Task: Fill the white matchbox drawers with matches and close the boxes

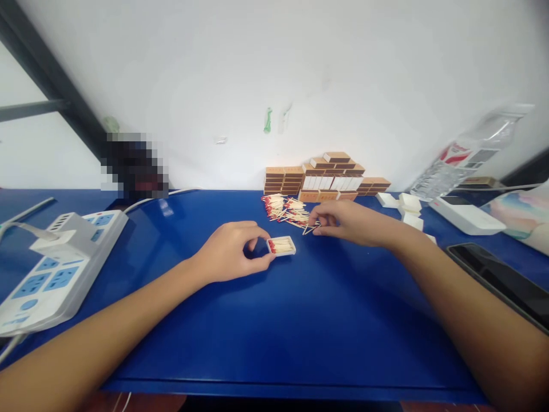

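Observation:
Between thumb and fingers, my left hand [234, 250] grips the near-left end of a small white matchbox tray [292, 250]. Red-tipped matches [281, 246] lie in the tray, their heads toward that hand. To the right, my right hand [338, 223] is closed in a pinch at the edge of a loose pile of matches [283, 207]. A couple of matchsticks [307, 229] stick out from its fingertips. The pile lies on the blue table behind the tray, in front of stacked matchboxes [332, 177].
White tray pieces [410, 203] sit right of the stack. Farther right are a water bottle [465, 151], a white device [461, 215] and a phone [501, 277]. A power strip [92, 252] with a plugged-in adapter stands at the left. A white wall rises behind the blue table [274, 332].

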{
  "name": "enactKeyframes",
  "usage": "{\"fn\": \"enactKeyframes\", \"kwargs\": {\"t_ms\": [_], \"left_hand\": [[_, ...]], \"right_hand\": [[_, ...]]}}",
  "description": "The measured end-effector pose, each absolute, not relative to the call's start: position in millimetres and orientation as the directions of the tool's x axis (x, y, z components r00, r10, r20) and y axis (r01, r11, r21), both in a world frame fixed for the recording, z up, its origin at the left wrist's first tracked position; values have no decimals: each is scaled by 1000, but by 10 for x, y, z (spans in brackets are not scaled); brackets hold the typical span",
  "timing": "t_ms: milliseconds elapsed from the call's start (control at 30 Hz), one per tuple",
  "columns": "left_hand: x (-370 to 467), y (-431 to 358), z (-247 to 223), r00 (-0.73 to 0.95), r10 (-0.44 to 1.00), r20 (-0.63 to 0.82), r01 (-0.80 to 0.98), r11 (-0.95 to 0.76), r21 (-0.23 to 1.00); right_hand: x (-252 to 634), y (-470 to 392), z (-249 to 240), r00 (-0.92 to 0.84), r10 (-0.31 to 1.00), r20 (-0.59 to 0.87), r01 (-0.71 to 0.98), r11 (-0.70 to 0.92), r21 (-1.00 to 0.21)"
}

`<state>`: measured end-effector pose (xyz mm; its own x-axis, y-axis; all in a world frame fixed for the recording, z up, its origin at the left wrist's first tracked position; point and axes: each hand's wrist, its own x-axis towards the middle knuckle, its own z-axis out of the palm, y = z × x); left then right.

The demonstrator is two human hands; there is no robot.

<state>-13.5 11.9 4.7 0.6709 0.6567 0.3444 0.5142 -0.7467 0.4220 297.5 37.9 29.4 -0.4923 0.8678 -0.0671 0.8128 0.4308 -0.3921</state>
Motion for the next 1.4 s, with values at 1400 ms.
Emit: {"fn": "enactKeyframes", "kwargs": {"t_ms": [1400], "left_hand": [[-157,144,42,638,660,396,580,-751,316]], "right_hand": [[2244,60,133,-237,911,339,489,413,-768]]}}
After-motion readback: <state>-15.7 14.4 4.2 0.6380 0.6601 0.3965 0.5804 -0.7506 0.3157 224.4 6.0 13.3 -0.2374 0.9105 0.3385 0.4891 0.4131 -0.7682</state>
